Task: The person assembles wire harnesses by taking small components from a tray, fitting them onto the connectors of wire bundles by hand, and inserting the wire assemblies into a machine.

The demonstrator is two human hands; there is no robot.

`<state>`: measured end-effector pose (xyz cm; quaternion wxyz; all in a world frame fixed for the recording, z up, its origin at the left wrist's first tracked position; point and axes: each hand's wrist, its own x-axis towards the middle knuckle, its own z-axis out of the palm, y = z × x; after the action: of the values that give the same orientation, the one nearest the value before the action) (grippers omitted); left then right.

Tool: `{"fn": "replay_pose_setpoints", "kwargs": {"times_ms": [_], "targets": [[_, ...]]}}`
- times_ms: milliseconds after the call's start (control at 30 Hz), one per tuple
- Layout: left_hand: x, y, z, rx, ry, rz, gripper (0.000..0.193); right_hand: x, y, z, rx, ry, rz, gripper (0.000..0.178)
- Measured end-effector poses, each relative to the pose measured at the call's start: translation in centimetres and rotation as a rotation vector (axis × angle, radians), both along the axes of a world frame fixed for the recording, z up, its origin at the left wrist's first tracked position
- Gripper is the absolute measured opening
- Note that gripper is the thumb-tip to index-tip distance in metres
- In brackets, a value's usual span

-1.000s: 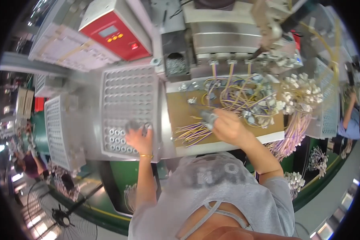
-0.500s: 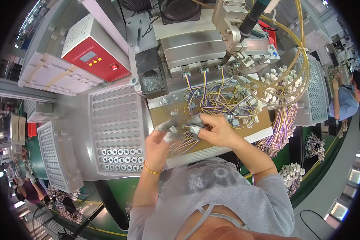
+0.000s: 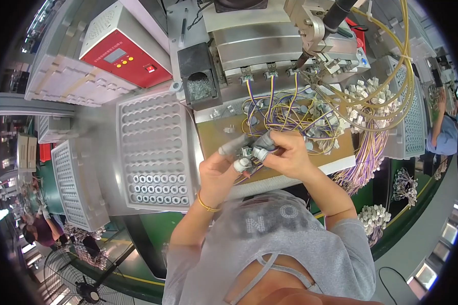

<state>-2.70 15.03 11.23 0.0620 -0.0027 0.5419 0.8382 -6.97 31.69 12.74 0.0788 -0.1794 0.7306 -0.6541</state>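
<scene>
My left hand and my right hand meet over the brown work board, grey covers on their fingertips. Between the fingers is a small circuit board, partly hidden. Both hands are closed in a pinch around it. Thin wires show just below the right fingertips. Beyond the hands lies a tangle of purple, yellow and white wires among small round parts. Some of these wires run up to small boards clamped along the front of a metal fixture.
Left is a white tray with round metal parts in its near rows. A black bin of small clear pieces and a red-fronted control box stand behind. Bundled wires with white connectors hang right. Yellow tubes loop overhead.
My left hand has moved in toward the right, and the fingers of both hands now come together on the small board. The whole view has shifted slightly.
</scene>
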Motion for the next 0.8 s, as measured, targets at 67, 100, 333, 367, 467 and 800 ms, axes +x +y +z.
{"fn": "replay_pose_setpoints", "kwargs": {"times_ms": [67, 100, 333, 367, 467, 800], "targets": [[0.0, 0.1, 0.2, -0.012, 0.014, -0.007, 0.039, -0.1, 0.1, 0.1, -0.009, 0.011, 0.008, 0.009], [-0.1, 0.2, 0.3, -0.024, 0.029, -0.011, 0.039, -0.3, 0.3, 0.3, 0.027, 0.051, 0.035, 0.008], [-0.3, 0.2, 0.5, -0.141, 0.065, -0.009, 0.04, -0.5, 1.0, 0.8, 0.055, 0.056, 0.023, 0.008], [-0.2, 0.2, 0.4, -0.167, 0.085, -0.015, 0.04, -0.5, 1.0, 0.8, 0.057, 0.056, 0.021, 0.008], [-0.2, 0.3, 0.5, -0.232, 0.122, -0.025, 0.039, -0.6, 0.8, 0.8, 0.085, 0.202, 0.005, 0.009], [-0.5, 1.1, 1.7, -0.456, 0.297, 0.034, 0.037, -0.9, 0.8, 1.6, 0.131, 0.517, -0.031, 0.014]]}}
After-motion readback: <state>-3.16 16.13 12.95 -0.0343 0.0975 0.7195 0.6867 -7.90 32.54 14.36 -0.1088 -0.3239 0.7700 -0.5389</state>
